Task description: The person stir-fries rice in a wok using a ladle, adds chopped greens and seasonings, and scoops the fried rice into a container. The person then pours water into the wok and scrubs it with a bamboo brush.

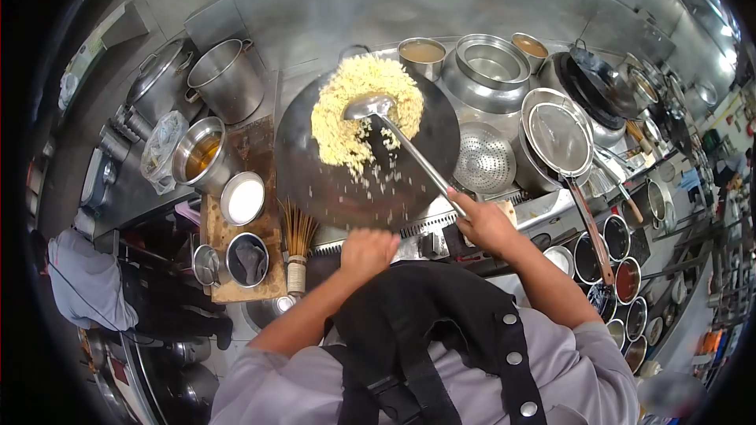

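Observation:
A large dark wok (pixel 295 161) holds a heap of yellow fried rice (pixel 370 71), with loose grains scattered over its near side. My right hand (pixel 487 224) is wrapped round the long handle of a metal ladle (pixel 421 159). The ladle's bowl rests in the rice near the middle of the heap. At the wok's near edge, my left hand (pixel 370 254) is closed on the rim; its fingertips and the exact grip are hidden.
Left of the wok stand a pot of amber liquid (pixel 201 156), a white-filled bowl (pixel 242 198) and a bamboo brush (pixel 297 244). Right are a perforated skimmer (pixel 486 159) and a mesh strainer (pixel 561 138). Another person (pixel 90 279) is at far left.

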A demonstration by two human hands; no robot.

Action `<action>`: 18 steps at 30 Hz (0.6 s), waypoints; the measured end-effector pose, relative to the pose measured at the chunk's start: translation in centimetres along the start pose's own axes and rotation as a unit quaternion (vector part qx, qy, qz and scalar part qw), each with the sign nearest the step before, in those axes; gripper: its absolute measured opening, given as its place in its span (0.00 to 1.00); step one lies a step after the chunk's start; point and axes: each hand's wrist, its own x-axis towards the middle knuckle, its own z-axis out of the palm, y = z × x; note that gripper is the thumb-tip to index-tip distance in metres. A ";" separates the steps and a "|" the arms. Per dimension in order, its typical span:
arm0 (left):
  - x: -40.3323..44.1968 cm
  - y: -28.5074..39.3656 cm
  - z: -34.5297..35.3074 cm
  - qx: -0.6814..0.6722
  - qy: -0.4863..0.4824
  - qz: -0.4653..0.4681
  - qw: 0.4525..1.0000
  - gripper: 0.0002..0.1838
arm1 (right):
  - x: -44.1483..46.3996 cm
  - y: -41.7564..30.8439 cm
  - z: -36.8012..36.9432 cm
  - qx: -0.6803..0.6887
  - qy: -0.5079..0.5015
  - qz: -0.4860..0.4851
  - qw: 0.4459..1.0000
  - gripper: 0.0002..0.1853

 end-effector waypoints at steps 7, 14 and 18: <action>8.4 -2.9 -4.7 -0.026 -0.040 -0.051 0.998 0.18 | -9.9 -1.2 -11.6 0.277 -0.195 0.196 0.920 0.35; -0.2 -0.3 0.1 0.005 0.007 -0.007 1.000 0.18 | -1.7 1.0 -0.4 0.080 0.022 -0.025 0.996 0.35; 2.7 -1.1 -2.8 0.023 0.011 -0.004 1.000 0.19 | -4.2 -0.2 -2.6 0.353 0.022 0.128 0.926 0.36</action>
